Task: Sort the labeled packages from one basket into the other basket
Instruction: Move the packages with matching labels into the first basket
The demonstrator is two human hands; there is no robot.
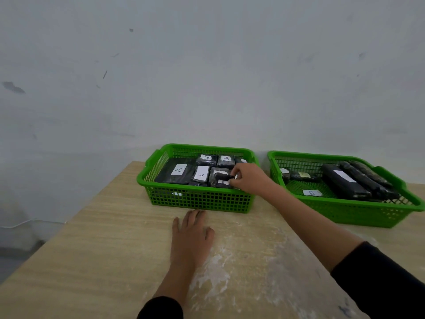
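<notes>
Two green plastic baskets stand on a light wooden table. The left basket (197, 200) holds several black wrapped packages with white labels marked A (179, 169). My right hand (247, 178) reaches into its near right corner, fingers pinched on a small black package (220, 179) that lies among the others. The right basket (358, 212) holds several long black packages (345, 183), a small one at its far left and a loose white label marked B (311, 192). My left hand (192, 236) lies flat on the table just in front of the left basket, fingers spread, holding nothing.
The table (103, 249) has its left edge running diagonally from the wall toward me; white powdery smears mark its surface near my left wrist. A bare pale wall stands right behind both baskets. The floor lies beyond the table's left edge.
</notes>
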